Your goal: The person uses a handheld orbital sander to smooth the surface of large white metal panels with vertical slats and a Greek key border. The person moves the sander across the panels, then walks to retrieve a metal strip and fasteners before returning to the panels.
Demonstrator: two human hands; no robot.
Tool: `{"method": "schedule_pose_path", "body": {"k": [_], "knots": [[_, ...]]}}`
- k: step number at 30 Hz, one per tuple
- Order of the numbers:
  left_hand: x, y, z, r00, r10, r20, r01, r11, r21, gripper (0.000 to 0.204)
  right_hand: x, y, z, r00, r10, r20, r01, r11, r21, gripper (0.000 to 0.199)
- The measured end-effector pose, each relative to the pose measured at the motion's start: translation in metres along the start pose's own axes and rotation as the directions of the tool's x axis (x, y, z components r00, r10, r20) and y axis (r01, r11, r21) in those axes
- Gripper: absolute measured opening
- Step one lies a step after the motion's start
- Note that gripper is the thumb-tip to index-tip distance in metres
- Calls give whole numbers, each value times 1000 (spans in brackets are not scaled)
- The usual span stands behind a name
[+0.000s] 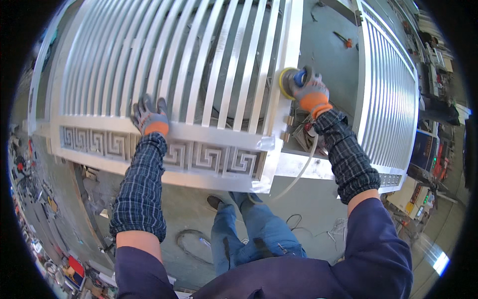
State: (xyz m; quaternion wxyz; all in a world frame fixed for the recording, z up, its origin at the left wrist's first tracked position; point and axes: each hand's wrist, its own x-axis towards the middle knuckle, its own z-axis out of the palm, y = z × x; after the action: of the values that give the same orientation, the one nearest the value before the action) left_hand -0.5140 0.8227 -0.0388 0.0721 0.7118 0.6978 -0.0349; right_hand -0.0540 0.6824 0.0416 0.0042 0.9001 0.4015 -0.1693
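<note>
Our right hand [311,92] is gripping the sander [287,83] at the gate's [219,133] right edge, our left hand [150,117] lying spread over the bars; sanding's looking underway, finished share unclear.

A gap separates large panel [199,130] from smaller panel [366,74], a hose [301,174] crossing its near end.

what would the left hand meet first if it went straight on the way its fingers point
Most likely the metal slats just ahead: the left hand points roughly along them, away from the body, though depth and exact contact are unclear from this view.
</note>
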Motion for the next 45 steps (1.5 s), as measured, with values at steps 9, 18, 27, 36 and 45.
{"method": "schedule_pose_path", "body": {"k": [9, 18, 27, 36, 45], "knots": [[-1, 18, 12, 995, -46, 84, 26, 974, 224, 77, 237, 0, -30, 989, -70, -130, 55, 991, -120, 90], [-1, 14, 18, 985, -81, 154, 48, 977, 209, 80, 202, -24, -18, 967, -75, -245, 31, 983, -181, 91], [2, 30, -6, 942, -179, 283, 96, 954, 284, 84, 50, -39, 7, 995, 87, -55, -87, 996, 3, 80], [-5, 31, -9, 957, -148, 249, 89, 968, 233, 82, -43, -40, 45, 982, 180, -53, -182, 983, -33, 91], [-7, 34, -12, 955, -159, 249, 114, 976, 185, 83, -95, -51, 44, 970, 233, 68, -235, 971, 33, 79]]}}
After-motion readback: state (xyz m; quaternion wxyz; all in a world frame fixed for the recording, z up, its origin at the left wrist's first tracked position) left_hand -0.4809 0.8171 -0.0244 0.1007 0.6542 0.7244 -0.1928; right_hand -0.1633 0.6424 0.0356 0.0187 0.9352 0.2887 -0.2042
